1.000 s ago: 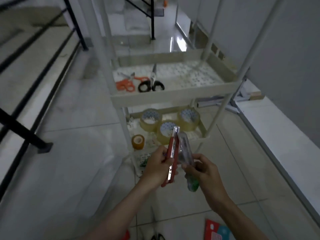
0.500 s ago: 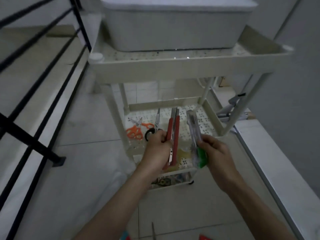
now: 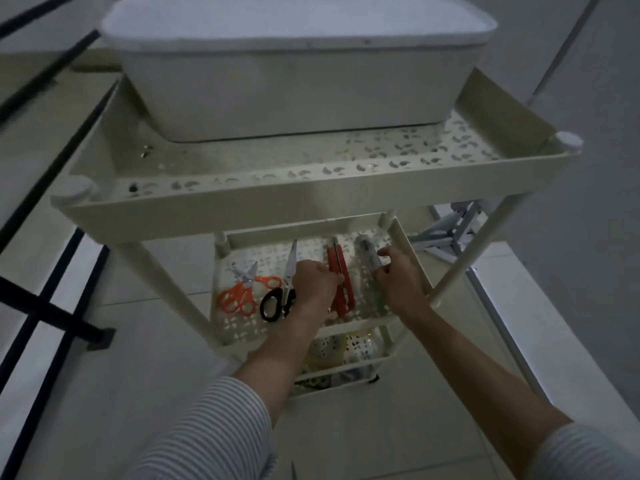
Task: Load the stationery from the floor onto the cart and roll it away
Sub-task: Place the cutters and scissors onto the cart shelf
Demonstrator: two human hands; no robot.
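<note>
A cream tiered cart [image 3: 242, 216] stands in front of me. On its middle shelf [image 3: 408, 244] lie orange scissors [image 3: 242, 292] and black-handled scissors [image 3: 282, 292]. My left hand [image 3: 317, 284] grips a red utility knife [image 3: 341, 282] lying lengthwise on that shelf. My right hand [image 3: 398, 275] holds a clear utility knife [image 3: 367, 252] just to the right of the red one, low over the shelf. Tape rolls [image 3: 329, 351] show dimly on the shelf below.
A large white lidded bin [image 3: 294, 77] fills the back of the cart's top shelf. Black railing bars [image 3: 45, 306] run along the left. A grey wall and a pale ledge [image 3: 554, 341] close in on the right. Tiled floor lies around the cart.
Both hands moved forward and down under the top shelf, bringing the red and clear knives from mid-air onto the middle shelf. The camera rose and came closer to the cart.
</note>
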